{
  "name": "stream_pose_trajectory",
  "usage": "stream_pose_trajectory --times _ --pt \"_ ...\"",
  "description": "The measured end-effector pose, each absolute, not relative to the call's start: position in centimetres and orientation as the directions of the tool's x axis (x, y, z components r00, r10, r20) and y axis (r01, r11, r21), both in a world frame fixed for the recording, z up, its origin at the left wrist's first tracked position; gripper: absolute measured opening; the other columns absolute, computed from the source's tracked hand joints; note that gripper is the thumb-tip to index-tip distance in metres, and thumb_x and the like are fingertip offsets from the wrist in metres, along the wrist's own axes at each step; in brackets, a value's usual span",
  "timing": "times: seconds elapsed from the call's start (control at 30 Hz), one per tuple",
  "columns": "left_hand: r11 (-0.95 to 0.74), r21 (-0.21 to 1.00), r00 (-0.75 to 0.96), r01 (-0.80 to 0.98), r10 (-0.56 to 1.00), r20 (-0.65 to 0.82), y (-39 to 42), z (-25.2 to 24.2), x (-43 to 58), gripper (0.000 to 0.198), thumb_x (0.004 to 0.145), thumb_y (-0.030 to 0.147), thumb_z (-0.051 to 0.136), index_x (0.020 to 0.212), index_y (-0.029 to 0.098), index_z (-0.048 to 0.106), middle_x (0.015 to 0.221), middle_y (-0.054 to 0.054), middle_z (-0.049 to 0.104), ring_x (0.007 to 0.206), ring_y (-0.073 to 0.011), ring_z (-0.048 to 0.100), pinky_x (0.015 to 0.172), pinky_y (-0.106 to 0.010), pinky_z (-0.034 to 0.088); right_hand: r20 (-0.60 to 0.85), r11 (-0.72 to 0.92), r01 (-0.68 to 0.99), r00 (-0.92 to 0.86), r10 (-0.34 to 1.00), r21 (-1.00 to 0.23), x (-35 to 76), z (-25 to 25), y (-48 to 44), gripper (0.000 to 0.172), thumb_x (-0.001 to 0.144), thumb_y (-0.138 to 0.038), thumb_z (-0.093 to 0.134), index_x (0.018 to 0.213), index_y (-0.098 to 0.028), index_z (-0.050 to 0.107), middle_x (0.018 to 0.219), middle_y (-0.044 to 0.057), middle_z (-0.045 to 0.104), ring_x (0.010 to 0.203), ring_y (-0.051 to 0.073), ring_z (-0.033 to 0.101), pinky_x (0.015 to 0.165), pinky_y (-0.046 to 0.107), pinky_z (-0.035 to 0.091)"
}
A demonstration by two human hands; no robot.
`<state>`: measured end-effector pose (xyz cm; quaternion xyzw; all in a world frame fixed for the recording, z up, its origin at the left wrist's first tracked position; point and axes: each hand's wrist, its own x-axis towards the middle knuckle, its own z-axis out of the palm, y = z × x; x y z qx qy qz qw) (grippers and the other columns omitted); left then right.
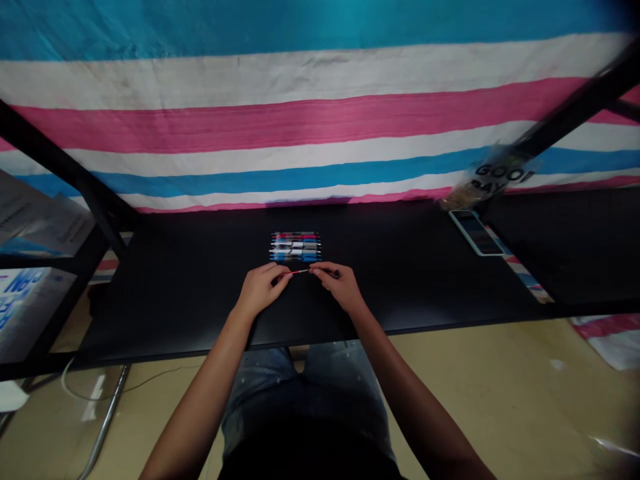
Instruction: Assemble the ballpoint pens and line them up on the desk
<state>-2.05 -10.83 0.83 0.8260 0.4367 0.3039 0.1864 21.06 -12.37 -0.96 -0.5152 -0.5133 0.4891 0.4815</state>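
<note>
Between my two hands, just above the black tabletop, runs a thin red pen with a pale section near its right end. My left hand pinches the red end. The fingers of my right hand close on the other end, and a short dark piece shows past them; whether it belongs to the same pen I cannot tell. Directly beyond my hands, several click pens lie side by side in a stacked row, in blue, white, red and dark colours.
A phone in a light case rests at the table's right edge, beside a clear plastic bag with black lettering. Striped cloth hangs behind. Black metal posts stand at the sides, with printed boxes on the left.
</note>
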Motion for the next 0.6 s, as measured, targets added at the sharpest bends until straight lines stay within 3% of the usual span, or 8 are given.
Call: stream_pose_trajectory --times 0.13,0.27,0.6 --pt "-0.567 0.562 0.442 0.603 0.823 0.357 -10.71 0.69 -2.03 0.022 0.102 0.034 0.057 0.099 0.021 0.074 0.089 -0.004 0.072 0.08 -0.0169 0.067 0.067 -0.026 0.05 -0.022 -0.022 0.013 -0.001 1.0 -1.0 21.03 -0.92 -12.37 0.037 0.084 -0.043 0.069 0.108 -0.016 0.079 0.088 0.008 0.076 0.049 0.008 0.042 0.047 0.025 0.032" --pt "-0.598 0.561 0.455 0.573 0.801 0.39 -10.62 0.43 -2.05 0.022 0.102 0.033 0.057 0.098 0.021 0.074 0.09 -0.005 0.073 0.084 -0.0188 0.068 0.077 -0.03 0.053 -0.009 -0.009 0.005 -0.015 1.0 -1.0 20.94 -0.78 -12.34 0.037 0.084 -0.043 0.068 0.109 -0.018 0.078 0.089 0.007 0.075 0.049 0.008 0.045 0.048 0.026 0.037" --pt "-0.56 0.609 0.417 0.561 0.827 0.376 -10.58 0.47 -2.01 0.021 0.102 0.033 0.057 0.099 0.021 0.074 0.091 -0.005 0.075 0.083 -0.0187 0.07 0.076 -0.03 0.053 -0.009 -0.009 -0.052 0.0 1.0 -0.999 20.78 -0.68 -12.35 0.025 0.079 -0.041 0.077 0.089 -0.018 0.074 0.082 0.006 0.076 0.048 0.009 0.046 0.048 0.026 0.037"
